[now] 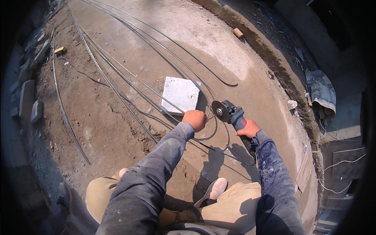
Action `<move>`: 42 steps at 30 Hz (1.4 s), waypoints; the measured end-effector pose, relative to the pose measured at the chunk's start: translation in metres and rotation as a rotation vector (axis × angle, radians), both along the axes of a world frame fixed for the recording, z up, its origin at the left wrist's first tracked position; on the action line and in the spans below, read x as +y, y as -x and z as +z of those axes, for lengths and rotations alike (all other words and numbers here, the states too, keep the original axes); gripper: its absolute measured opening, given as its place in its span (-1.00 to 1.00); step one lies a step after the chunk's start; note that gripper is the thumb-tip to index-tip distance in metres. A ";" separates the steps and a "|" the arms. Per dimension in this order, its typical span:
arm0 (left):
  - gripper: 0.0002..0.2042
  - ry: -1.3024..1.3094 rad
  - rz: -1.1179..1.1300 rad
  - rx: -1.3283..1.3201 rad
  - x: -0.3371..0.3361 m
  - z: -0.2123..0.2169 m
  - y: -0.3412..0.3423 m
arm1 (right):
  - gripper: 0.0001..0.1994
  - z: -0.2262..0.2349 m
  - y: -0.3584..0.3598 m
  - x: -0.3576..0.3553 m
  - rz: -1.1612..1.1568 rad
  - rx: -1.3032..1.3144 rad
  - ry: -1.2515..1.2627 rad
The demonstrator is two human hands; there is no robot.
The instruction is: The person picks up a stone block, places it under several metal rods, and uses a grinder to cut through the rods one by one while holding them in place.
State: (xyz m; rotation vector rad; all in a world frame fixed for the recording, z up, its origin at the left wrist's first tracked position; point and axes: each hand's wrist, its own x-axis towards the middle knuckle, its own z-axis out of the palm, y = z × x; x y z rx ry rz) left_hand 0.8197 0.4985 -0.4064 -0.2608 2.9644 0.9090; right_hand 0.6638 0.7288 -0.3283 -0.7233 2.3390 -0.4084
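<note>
My left hand (195, 120) is closed around a thin metal rod (172, 105), near the rod's close end. That rod crosses the near edge of a pale concrete block (181, 93) lying on the ground. In my right hand (249, 128) is an angle grinder (236, 118), gripped by its dark body. Its cutting disc (219, 111) faces left, a short way right of my left fist and apart from it. Whether the disc spins cannot be made out. A black cable loops on the ground below my hands.
Several long metal rods (94, 58) stretch away over the dirt at far left. One curved rod end (231, 84) lies beyond the grinder. Stone pieces (27, 100) line the left side. A trench edge (270, 55) runs along the right, with a draped sack (321, 92) beside it.
</note>
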 end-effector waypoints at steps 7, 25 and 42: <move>-0.77 0.000 0.001 0.024 0.000 -0.001 -0.001 | -0.52 0.000 0.001 -0.001 0.009 0.002 -0.008; -0.76 0.010 0.005 0.041 0.001 0.002 -0.002 | -0.52 -0.004 -0.002 -0.013 0.032 0.024 0.014; -0.76 0.012 0.013 0.038 0.002 -0.003 0.001 | -0.51 -0.001 0.003 0.006 0.045 0.017 -0.042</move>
